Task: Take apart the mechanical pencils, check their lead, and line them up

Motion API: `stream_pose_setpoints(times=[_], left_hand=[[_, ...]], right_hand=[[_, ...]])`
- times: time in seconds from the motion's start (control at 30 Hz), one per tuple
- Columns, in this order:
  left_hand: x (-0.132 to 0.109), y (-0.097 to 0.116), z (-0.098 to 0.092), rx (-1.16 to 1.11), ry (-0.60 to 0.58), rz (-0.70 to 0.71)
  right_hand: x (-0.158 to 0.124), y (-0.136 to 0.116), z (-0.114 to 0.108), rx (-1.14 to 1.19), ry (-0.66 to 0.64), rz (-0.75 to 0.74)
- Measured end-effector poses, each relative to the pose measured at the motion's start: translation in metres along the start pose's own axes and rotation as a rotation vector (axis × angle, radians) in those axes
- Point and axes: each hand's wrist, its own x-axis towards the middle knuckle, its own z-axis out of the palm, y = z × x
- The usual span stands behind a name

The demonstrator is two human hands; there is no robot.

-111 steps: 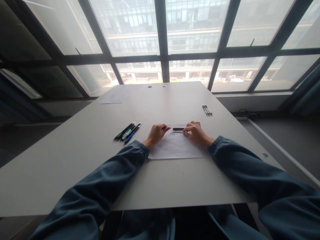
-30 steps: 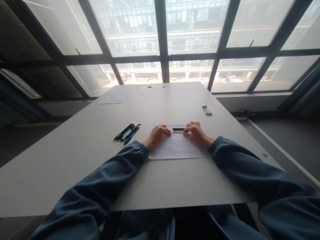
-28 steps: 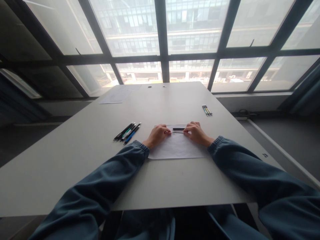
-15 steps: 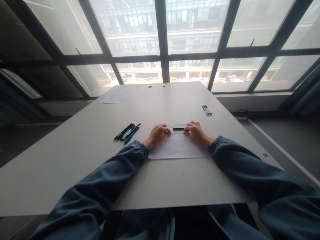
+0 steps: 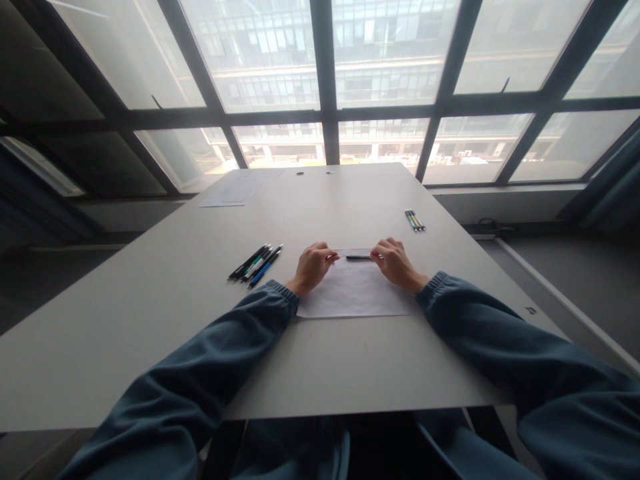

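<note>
A sheet of white paper [image 5: 357, 293] lies on the table in front of me, with my hands over its far part. My left hand [image 5: 315, 263] pinches the left end of a thin rod, which is too fine to make out well. Opposite it, my right hand [image 5: 393, 260] has its thumb and fingers closed at the rod's right end. Between the hands a short black pen barrel [image 5: 357, 257] lies crosswise, its right end close to my right fingertips. The rod overlaps the barrel in view, so whether they touch I cannot tell.
Several pens [image 5: 255, 265], black, green and blue, lie bunched left of the paper. A small row of slim pens [image 5: 415, 220] rests farther off to the right. Printed sheets [image 5: 227, 192] lie at the table's far left, before the windows.
Both hands have risen slightly and moved away from me, bringing the thin rod from the near side of the black barrel up to overlap it. The other pens have not moved.
</note>
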Motion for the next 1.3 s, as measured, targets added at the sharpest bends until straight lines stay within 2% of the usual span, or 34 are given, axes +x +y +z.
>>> stream_pose_setpoints(times=[0.43,0.97,1.3], left_hand=[[-0.0001,0.0033,-0.0023,-0.006,-0.029,0.009],[0.0003,0.0056,-0.0029,0.008,-0.081,0.097],[-0.0003,0.0054,-0.0013,-0.034,-0.095,0.141]], right_hand=[[0.0007,-0.0014,-0.0012,0.017,-0.025,-0.019],[0.0,-0.0029,-0.0047,-0.05,-0.049,-0.103],[0.0005,-0.0063,-0.0038,0.053,-0.057,-0.14]])
